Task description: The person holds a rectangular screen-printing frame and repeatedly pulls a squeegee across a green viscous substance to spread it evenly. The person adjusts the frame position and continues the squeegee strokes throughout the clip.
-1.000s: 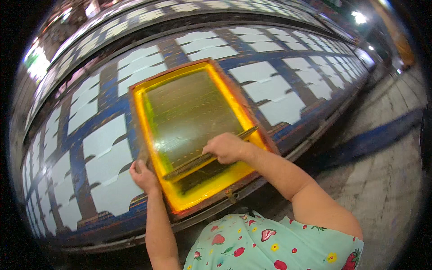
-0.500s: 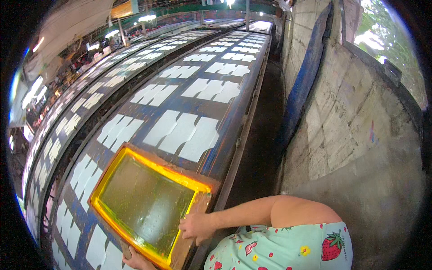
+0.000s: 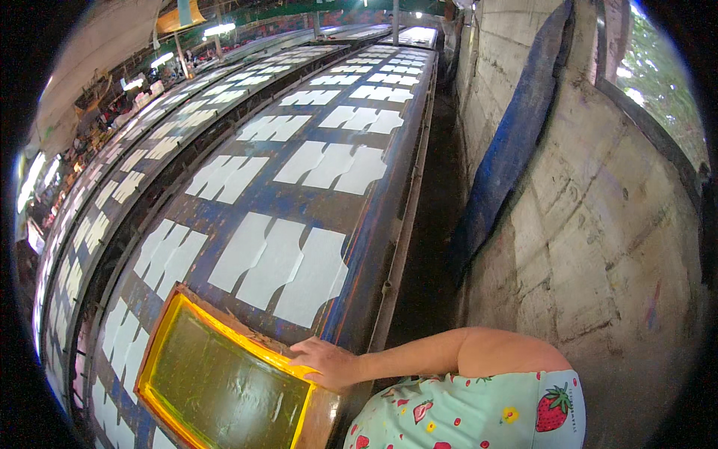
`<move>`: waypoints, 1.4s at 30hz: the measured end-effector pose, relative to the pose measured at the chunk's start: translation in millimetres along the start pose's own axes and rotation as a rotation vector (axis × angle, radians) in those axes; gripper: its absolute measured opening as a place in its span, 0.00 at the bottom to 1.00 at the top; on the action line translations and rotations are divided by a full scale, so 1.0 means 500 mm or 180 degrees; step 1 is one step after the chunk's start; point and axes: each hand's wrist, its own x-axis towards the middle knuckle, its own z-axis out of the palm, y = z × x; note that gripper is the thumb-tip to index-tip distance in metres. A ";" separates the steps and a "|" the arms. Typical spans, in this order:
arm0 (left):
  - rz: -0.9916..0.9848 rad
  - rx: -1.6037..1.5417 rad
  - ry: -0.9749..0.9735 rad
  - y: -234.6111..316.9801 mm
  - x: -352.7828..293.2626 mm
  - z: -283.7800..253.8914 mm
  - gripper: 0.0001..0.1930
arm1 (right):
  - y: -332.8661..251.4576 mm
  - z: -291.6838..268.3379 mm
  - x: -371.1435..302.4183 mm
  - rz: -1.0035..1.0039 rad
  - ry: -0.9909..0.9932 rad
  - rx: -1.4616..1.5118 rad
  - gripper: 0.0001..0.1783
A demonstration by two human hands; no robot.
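Mint-green cloth printed with strawberries and small yellow flowers made up the sleeve [image 3: 479, 415] nearest the camera, at the lower edge of the view. From it a bare forearm reached leftward to the right hand [image 3: 325, 363], which was partly closed, its fingers bent over one corner of a screen frame [image 3: 324, 413]. The left hand was outside the view, so its grip could not be told. The frame was over the near part of a long table, at the lower left, and ran past the lower edge; whether it lay flat or was raised was unclear. Brown wood formed its outer sides, bright yellow lined them within, and a glossy olive mesh [image 3: 224, 389] filled the middle.

Just beyond, white pieces [image 3: 273, 262] with curved notches lay close together in threes on the blue-stained table [image 3: 314, 208], group after group. Further white pieces [image 3: 129, 184] ran in a band to the left. Rightward, a blue strip [image 3: 505, 161] slanted against a pale block wall [image 3: 568, 277]. Far back, a tube light [image 3: 219, 30] shone.
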 end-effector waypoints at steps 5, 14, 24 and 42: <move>-0.0048 -0.0074 -0.0010 -0.012 0.018 -0.001 0.25 | 0.045 -0.002 0.025 0.0883 -0.0621 0.0444 0.30; -0.0241 -0.0546 -0.0095 -0.082 0.060 -0.013 0.24 | 0.024 0.024 0.062 0.1442 -0.0742 0.0462 0.27; -0.0417 -0.0404 -0.0429 -0.095 0.086 -0.030 0.26 | -0.027 0.027 0.083 0.1297 -0.0211 -0.0100 0.17; -0.0284 -0.1324 -0.0001 0.161 -0.096 0.236 0.25 | 0.214 -0.240 0.184 0.1009 0.0319 0.0075 0.16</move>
